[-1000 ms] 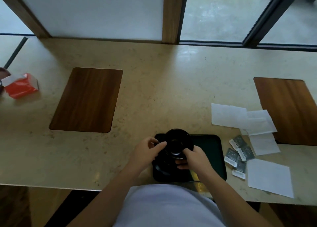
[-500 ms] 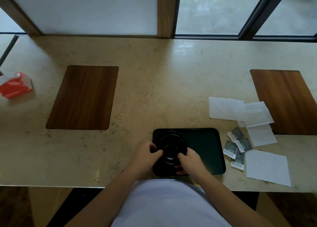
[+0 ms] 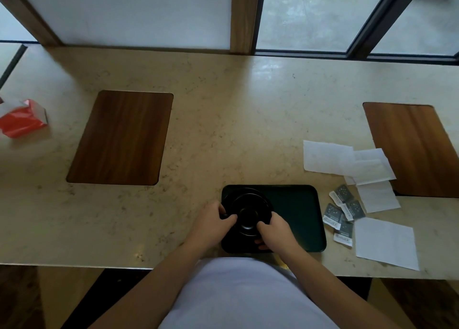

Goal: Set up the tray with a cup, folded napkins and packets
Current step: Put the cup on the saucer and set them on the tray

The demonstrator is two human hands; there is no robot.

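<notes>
Here, reading from the left edge of the frame: a red-and-white packet (image 3: pixel 21 117) lies on the stone counter (image 3: pixel 223 120), followed by a wooden inlay panel (image 3: pixel 121 137) at centre left. At lower centre, the left hand (image 3: pixel 211 223) and the right hand (image 3: pixel 274 232) curl their fingers around opposite sides of a black cup (image 3: pixel 248 213), which stands on a black saucer (image 3: pixel 233 197) in the left half of the dark tray (image 3: pixel 298 214); whether it is fully set down cannot be told. The tray's right half is bare. Just right of the tray lies a cluster of grey packets (image 3: pixel 344 212), and beyond them, several white napkins (image 3: pixel 386 241) lie unfolded and flat, some overlapping. A second wooden panel (image 3: pixel 417 147) occupies the right edge. By this evidence the cup step is nearly complete; folding and loading the napkins and transferring the packets remain to be done.
</notes>
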